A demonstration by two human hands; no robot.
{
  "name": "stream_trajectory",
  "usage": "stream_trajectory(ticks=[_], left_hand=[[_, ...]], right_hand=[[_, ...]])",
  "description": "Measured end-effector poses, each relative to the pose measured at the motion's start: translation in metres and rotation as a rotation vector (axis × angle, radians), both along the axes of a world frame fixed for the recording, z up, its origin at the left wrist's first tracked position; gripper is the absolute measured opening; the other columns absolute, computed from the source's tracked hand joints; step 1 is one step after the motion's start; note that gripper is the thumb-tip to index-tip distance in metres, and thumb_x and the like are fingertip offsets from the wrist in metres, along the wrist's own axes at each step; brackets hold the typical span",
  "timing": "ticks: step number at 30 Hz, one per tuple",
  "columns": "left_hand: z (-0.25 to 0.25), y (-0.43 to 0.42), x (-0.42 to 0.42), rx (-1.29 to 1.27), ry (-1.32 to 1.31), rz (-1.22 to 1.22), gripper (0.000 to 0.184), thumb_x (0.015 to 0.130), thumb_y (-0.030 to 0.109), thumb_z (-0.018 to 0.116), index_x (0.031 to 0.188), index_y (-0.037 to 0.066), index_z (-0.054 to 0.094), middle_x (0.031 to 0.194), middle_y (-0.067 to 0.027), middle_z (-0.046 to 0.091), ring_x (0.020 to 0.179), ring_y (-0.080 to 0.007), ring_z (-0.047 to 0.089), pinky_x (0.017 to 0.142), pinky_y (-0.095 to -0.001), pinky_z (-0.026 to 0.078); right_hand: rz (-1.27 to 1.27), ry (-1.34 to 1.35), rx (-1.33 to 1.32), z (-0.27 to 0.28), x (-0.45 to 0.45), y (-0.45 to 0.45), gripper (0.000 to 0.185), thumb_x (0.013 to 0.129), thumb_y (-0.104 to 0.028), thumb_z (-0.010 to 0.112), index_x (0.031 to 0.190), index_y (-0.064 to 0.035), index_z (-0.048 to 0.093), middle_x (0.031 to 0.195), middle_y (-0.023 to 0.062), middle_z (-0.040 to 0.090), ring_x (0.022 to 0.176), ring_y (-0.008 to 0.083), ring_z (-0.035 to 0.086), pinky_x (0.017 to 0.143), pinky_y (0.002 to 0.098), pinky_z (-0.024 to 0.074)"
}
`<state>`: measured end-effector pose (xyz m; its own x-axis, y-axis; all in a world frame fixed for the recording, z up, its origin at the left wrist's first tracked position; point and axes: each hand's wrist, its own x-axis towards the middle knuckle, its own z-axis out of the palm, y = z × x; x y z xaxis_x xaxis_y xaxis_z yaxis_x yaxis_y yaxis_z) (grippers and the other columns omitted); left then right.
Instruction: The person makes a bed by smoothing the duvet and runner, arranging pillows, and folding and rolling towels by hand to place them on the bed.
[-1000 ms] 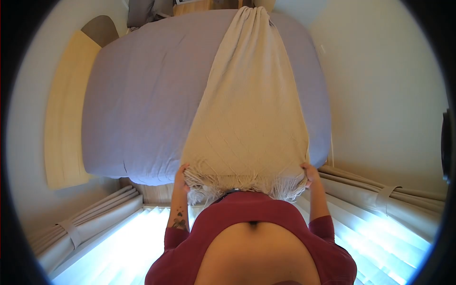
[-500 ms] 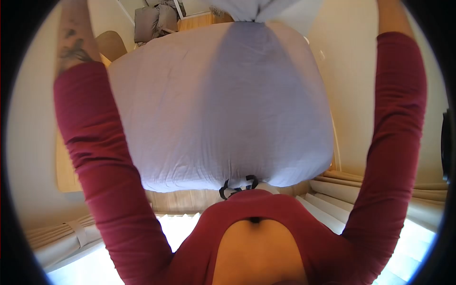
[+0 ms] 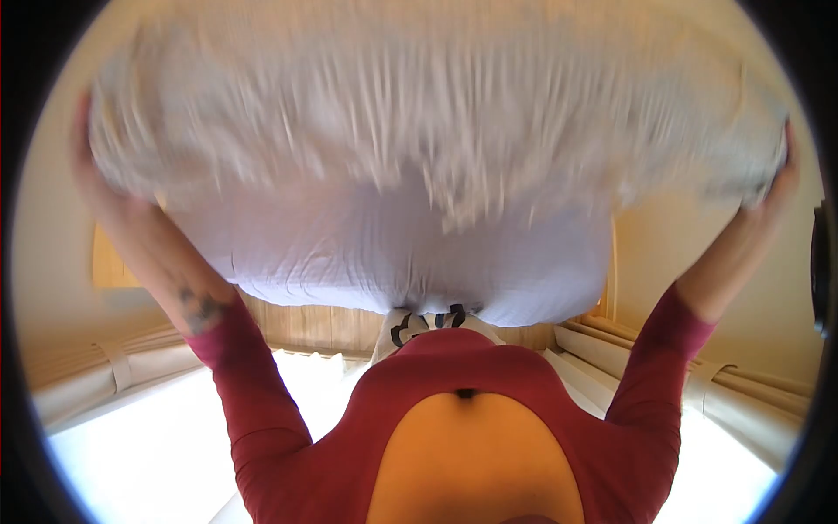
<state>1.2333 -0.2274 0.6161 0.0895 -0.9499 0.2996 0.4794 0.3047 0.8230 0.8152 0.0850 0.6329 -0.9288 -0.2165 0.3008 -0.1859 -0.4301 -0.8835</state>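
Observation:
A fringed beige blanket (image 3: 419, 96) is stretched wide across the top of the view, blurred by motion, its fringe hanging toward me. My left hand (image 3: 100, 170) grips its edge at the far left, and my right hand (image 3: 777, 179) grips the edge at the far right. Both hands are raised and wide apart, partly blurred. Below the fringe shows the near part of a bed with a greyish-purple cover (image 3: 349, 253). The blanket hides the rest of the bed.
Wooden floor (image 3: 305, 327) shows between the bed and my body. Tied curtains (image 3: 131, 367) hang at the lower left and lower right, beside bright windows. Walls stand at both sides. A dark object (image 3: 819, 266) is at the right edge.
The blanket was low over the bed, then my arms rose with the hands out of view. Now the hands are lower and back in view, with the fringed edge spread between them.

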Motion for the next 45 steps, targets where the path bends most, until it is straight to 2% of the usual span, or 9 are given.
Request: stream_trajectory(ticks=[4,10,13,17,26,30,39,41,45], left_hand=[[-0.114,0.07,0.085,0.249,-0.13,0.232,0.048,0.079,0.03,0.05,0.116,-0.001,0.049,0.115,-0.0152,0.052,0.104,-0.0264,0.051,0.089,-0.0395,0.041],[-0.287,0.14,0.256,0.699,-0.233,-0.585,0.059,0.07,0.02,0.06,0.12,-0.006,0.041,0.112,-0.0171,0.052,0.1,-0.0275,0.054,0.083,-0.0376,0.046],[-0.394,0.142,0.311,1.043,-0.389,-0.887,0.043,0.076,0.017,0.056,0.112,-0.004,0.048,0.098,-0.0112,0.059,0.085,-0.0201,0.06,0.073,-0.0311,0.05],[-0.447,0.17,0.27,1.298,-0.653,-0.776,0.036,0.082,0.02,0.055,0.11,-0.002,0.051,0.097,-0.0115,0.06,0.081,-0.0182,0.06,0.071,-0.0319,0.048],[-0.386,0.176,0.209,0.907,-1.139,-0.826,0.037,0.074,0.014,0.063,0.105,-0.004,0.055,0.086,-0.0097,0.063,0.072,-0.0142,0.059,0.063,-0.0271,0.047],[-0.397,0.202,0.233,0.629,-1.583,-0.734,0.039,0.074,0.029,0.059,0.104,0.002,0.057,0.087,-0.0186,0.063,0.077,-0.0302,0.061,0.071,-0.0374,0.046],[-0.55,0.255,0.243,0.658,-2.25,-0.723,0.058,0.075,0.048,0.057,0.12,0.012,0.047,0.106,-0.0199,0.054,0.101,-0.0367,0.051,0.083,-0.0463,0.041],[-0.596,0.234,0.242,0.894,-2.184,-0.657,0.066,0.076,0.049,0.055,0.128,0.012,0.036,0.123,-0.0215,0.04,0.111,-0.0399,0.04,0.089,-0.0484,0.036],[-0.704,0.146,0.272,0.538,-1.815,-0.337,0.062,0.08,0.042,0.052,0.127,0.005,0.035,0.129,-0.0236,0.034,0.116,-0.0387,0.037,0.093,-0.0455,0.035]], right_hand=[[0.281,-0.379,-0.013,-0.125,0.036,0.062,0.044,0.085,-0.027,0.048,0.118,0.0019,0.045,0.113,0.015,0.054,0.103,0.0263,0.053,0.089,0.0388,0.0429],[0.224,-0.59,0.66,-0.288,0.147,0.191,0.054,0.076,-0.027,0.061,0.12,-0.0005,0.045,0.111,0.011,0.055,0.1,0.0218,0.054,0.088,0.0332,0.0421],[0.76,-0.767,0.82,-0.343,0.188,0.185,0.056,0.071,-0.022,0.069,0.116,0.0045,0.048,0.1,0.0076,0.058,0.089,0.015,0.056,0.08,0.0285,0.0436],[0.644,-1.052,0.803,-0.437,0.224,0.199,0.049,0.073,-0.025,0.069,0.109,0.0044,0.053,0.093,0.0078,0.06,0.085,0.0136,0.057,0.074,0.0284,0.0459],[0.502,-0.74,0.979,-0.414,0.156,0.256,0.051,0.071,-0.028,0.069,0.106,0.0047,0.053,0.091,0.0087,0.06,0.079,0.0161,0.059,0.071,0.0286,0.0467],[0.598,-0.881,1.029,-0.412,0.191,0.254,0.053,0.071,-0.027,0.069,0.11,0.004,0.052,0.095,0.0081,0.06,0.083,0.0169,0.058,0.075,0.0287,0.0461],[0.647,-1.114,1.711,-0.59,0.194,0.258,0.056,0.072,-0.027,0.067,0.119,-0.0031,0.048,0.104,0.0131,0.059,0.097,0.0232,0.056,0.082,0.0323,0.0454],[0.838,-0.114,2.389,-0.612,0.195,0.236,0.062,0.074,-0.032,0.065,0.121,0.0021,0.043,0.115,0.0209,0.052,0.104,0.0289,0.053,0.085,0.0366,0.0428],[0.488,-0.134,2.068,-0.654,0.173,0.209,0.061,0.077,-0.039,0.059,0.125,-0.005,0.041,0.122,0.0173,0.047,0.112,0.0282,0.046,0.092,0.0394,0.0377]])
